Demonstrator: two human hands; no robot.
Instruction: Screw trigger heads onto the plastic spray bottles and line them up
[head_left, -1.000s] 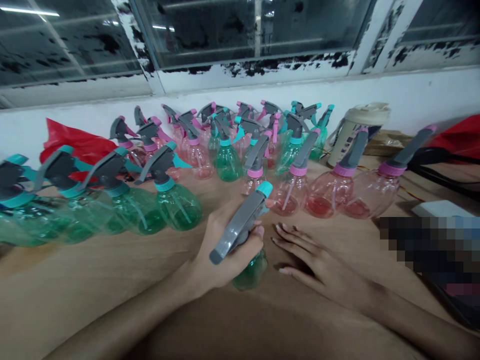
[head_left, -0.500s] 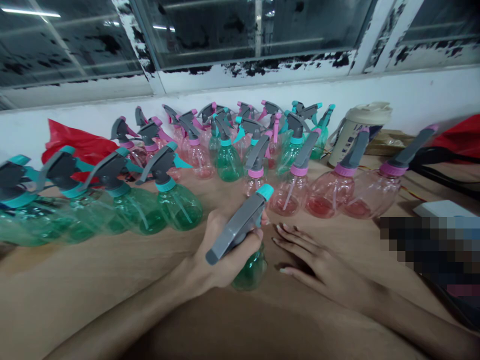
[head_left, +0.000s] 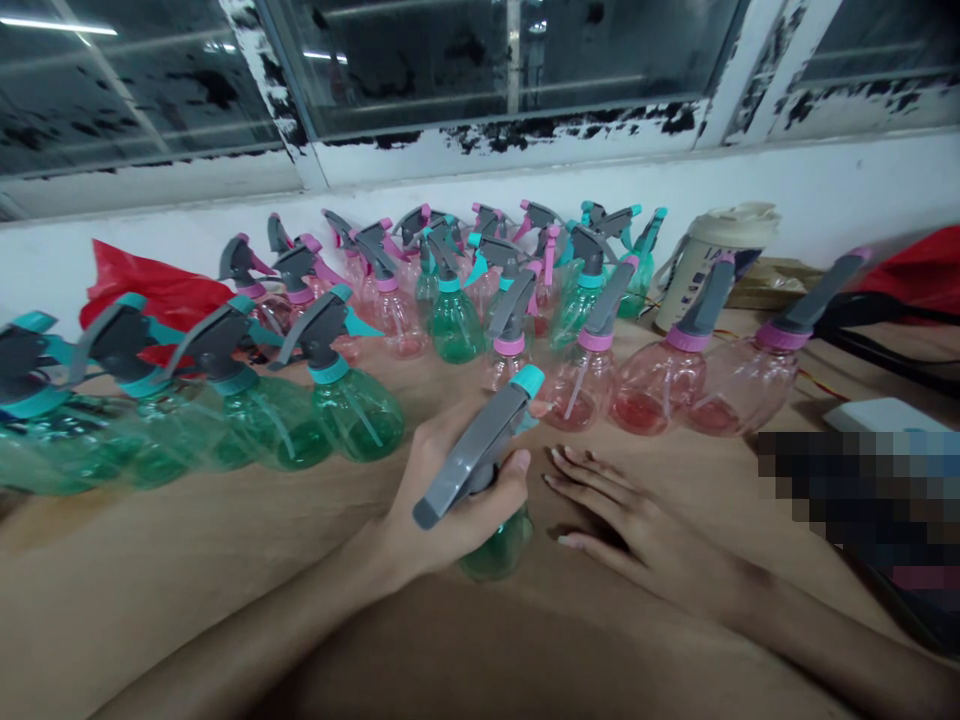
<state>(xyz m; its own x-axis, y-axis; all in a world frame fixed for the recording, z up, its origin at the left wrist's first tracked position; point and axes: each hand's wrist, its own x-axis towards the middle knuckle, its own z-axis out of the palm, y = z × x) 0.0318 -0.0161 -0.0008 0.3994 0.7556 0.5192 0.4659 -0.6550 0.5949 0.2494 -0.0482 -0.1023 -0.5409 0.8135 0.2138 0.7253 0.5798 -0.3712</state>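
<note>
My left hand [head_left: 450,500] is closed round the neck of a green spray bottle [head_left: 499,552] at the near middle of the table. The bottle's grey head with a turquoise nozzle slants up over the hand, nozzle pointing away to the right. Part of its body and collar is hidden by my fingers. Just to the right, my right hand [head_left: 626,515] lies flat on the wooden table [head_left: 225,570], fingers spread, holding nothing. Ahead of the hands stands a pink spray bottle [head_left: 583,385] with a little liquid inside.
Several green spray bottles [head_left: 360,415] stand at the left, several pink ones [head_left: 660,395] at the right, and mixed ones along the wall. A cream tumbler [head_left: 701,265], a red bag [head_left: 142,290], black straps [head_left: 885,330] and a white box [head_left: 892,415] lie around them.
My left thumb and fingers have shifted slightly on the spray bottle, and more of the turquoise trigger shows. My right hand stays in place.
</note>
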